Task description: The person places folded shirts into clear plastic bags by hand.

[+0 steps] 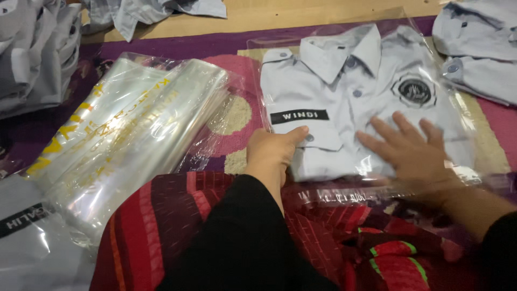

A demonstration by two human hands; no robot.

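A folded pale grey shirt [350, 91] with a black name strip and a round black chest badge lies on the rug, partly inside a clear plastic bag [458, 113]. My left hand [272, 151] grips the shirt's lower left edge, thumb on top. My right hand [412, 148] lies flat with fingers spread on the lower right of the shirt, under or against the clear film; which one I cannot tell. The bag's open mouth [344, 195] faces me over my lap.
A stack of clear plastic bags with yellow print [124, 140] lies at the left. Another bagged shirt [27, 231] sits at bottom left. Folded grey shirts lie at top right [479, 48] and in a pile at top left [32, 48]. Purple patterned rug [237, 108] underneath.
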